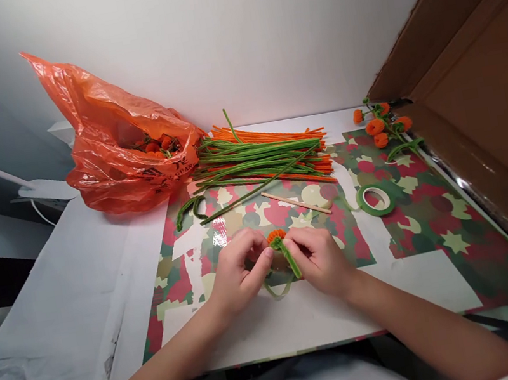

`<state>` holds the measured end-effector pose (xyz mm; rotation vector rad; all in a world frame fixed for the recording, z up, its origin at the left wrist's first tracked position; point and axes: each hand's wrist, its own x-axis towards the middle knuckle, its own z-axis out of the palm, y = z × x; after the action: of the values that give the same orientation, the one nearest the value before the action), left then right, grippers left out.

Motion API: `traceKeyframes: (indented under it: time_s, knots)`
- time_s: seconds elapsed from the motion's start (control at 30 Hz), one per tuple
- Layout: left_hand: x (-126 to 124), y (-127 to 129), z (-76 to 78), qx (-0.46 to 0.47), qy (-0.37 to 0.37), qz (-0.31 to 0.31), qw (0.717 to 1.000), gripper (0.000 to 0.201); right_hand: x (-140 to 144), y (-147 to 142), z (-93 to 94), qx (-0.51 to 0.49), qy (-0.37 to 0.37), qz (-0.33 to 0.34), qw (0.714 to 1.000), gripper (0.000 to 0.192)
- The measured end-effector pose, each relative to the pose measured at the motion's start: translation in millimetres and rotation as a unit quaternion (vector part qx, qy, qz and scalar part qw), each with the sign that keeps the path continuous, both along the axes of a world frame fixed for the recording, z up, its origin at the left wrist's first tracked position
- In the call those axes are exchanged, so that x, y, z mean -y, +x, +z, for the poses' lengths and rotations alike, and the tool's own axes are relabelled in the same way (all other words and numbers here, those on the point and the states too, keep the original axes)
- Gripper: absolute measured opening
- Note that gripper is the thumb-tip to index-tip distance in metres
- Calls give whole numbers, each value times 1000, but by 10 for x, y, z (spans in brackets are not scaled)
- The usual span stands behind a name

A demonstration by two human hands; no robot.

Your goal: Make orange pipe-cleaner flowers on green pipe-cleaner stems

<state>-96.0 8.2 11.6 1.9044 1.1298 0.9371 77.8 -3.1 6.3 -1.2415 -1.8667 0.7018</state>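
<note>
Left hand (240,269): fingers are pinching the orange flower head (276,236) from the left.
Right hand (317,256): fingers are gripping the green stem (290,260), equally near.
Stem axis: slanting toward the lower right, frame centre.
Bench (105,284): pipe cleaners (263,156) are lying above.

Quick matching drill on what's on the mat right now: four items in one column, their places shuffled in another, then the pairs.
Things:
1. orange plastic bag
2. green tape roll
3. wooden stick
4. finished orange flowers

Places:
A. far right, beside the cardboard box
B. far left, against the wall
C. just in front of the pipe cleaner pile
D. on the mat, to the right of the hands

Pairs: 1-B, 2-D, 3-C, 4-A
</note>
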Motion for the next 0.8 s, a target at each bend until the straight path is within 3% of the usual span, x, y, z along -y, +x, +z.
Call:
traceKeyframes:
  time_s: [0.23, 0.37, 0.47, 0.6, 0.8]
  knots:
    - [10, -4, -18, -53, 31, -6, 998, 18, 15, 38, 39, 51, 24, 57, 997, 32]
    - [8, -11, -37, -91, 97, -20, 991, 18, -15, 94, 79, 63, 84, 32, 994, 25]
    - [-2, -13, -51, -131, 153, -40, 979, 18, -40, 103, 66, 146, 127, 52, 980, 18]
    - [-31, -26, -63, -179, 198, -71, 961, 22, -50, 91, 47, 256, 129, 99, 953, 20]
    - [-67, -59, -80, -191, 206, -94, 955, 22, -50, 98, 46, 270, 129, 104, 948, 22]
